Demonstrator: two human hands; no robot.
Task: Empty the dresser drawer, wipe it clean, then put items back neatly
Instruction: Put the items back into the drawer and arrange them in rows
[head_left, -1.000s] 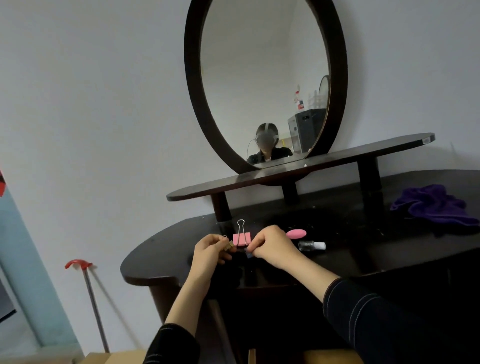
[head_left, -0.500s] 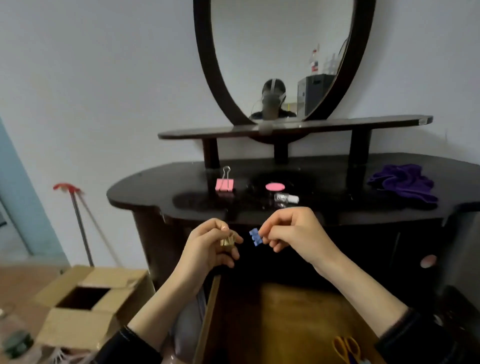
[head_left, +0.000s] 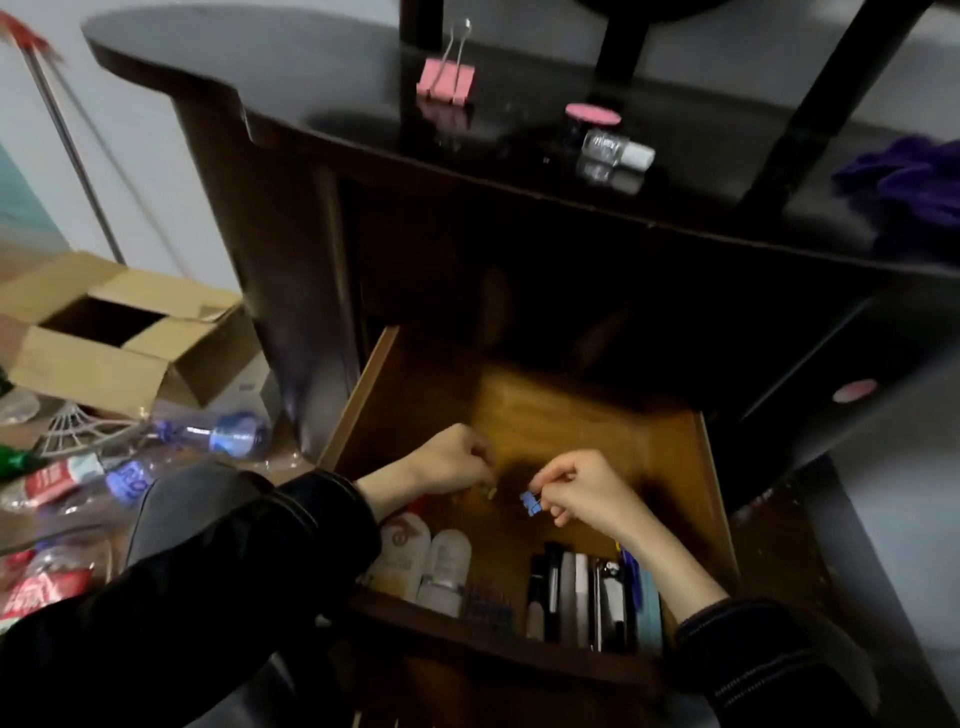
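Head view, step: putting things back in open drawer (head_left: 571, 410).
Right hand (head_left: 587, 488): pinching blue clip (head_left: 530, 503) over drawer floor.
Left hand (head_left: 452, 462): curled round small yellow thing (head_left: 488, 491), blurry.
Next: set both down side by side, let go.

**Drawer (head_left: 358, 395), pulled out.** I see bare wood across its middle and back, open from above. The worktop (head_left: 311, 78) overhangs the dark back part.

**Front row.** White tubes (head_left: 415, 556) at left and a row of pens (head_left: 587, 592) at right are packed against the front wall.

**Mid-drawer.** The left hand (head_left: 452, 462) pinches a small yellowish clip (head_left: 488, 491). The right hand (head_left: 582, 488) pinches a blue clip (head_left: 530, 503). I note a narrow gap between them.

**Worktop.** I list a pink binder clip (head_left: 445, 80), a pink-lidded jar (head_left: 592, 117) just beside a small clear bottle (head_left: 615, 150), and a purple cloth (head_left: 904, 182) at right. Shelf posts (head_left: 621, 47) stand among them.

**Floor, left.** A cardboard box (head_left: 104, 332) and plastic bottles (head_left: 218, 434) crowd it.
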